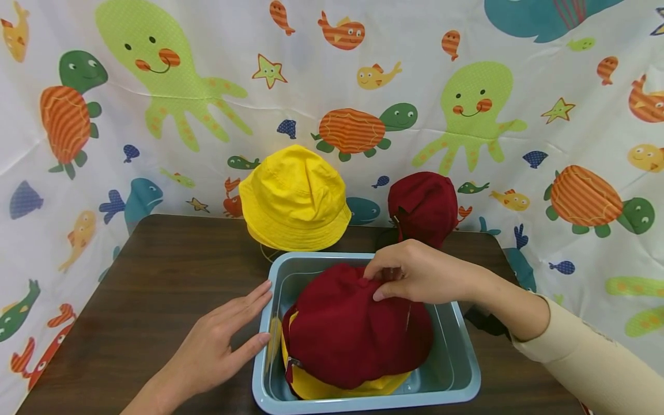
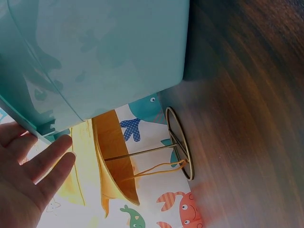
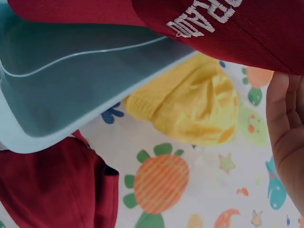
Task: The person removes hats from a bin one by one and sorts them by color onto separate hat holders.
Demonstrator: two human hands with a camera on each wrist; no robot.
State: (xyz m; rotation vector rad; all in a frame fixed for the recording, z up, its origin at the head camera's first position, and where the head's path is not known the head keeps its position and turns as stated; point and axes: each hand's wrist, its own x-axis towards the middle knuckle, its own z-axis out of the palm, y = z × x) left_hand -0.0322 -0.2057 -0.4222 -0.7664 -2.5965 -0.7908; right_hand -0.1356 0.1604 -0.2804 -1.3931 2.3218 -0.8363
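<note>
My right hand (image 1: 422,274) pinches the crown of a maroon baseball cap (image 1: 353,340) from above. This cap lies in a light blue plastic tub (image 1: 373,404), over a yellow hat (image 1: 344,389) that is mostly hidden beneath it. White embroidered letters (image 3: 204,18) show on the cap in the right wrist view, with my right hand (image 3: 289,137) at the right edge. At the tub's left side, my left hand (image 1: 220,331) has its fingers spread and fairly straight, fingertips against the rim. The left wrist view shows those fingers (image 2: 54,154) at the tub's edge.
Behind the tub, a yellow bucket hat (image 1: 295,199) sits on a wire stand (image 2: 178,149). Another maroon cap (image 1: 422,207) stands at the back right. The dark wooden table (image 1: 171,276) meets a curtain (image 1: 311,69) printed with sea animals.
</note>
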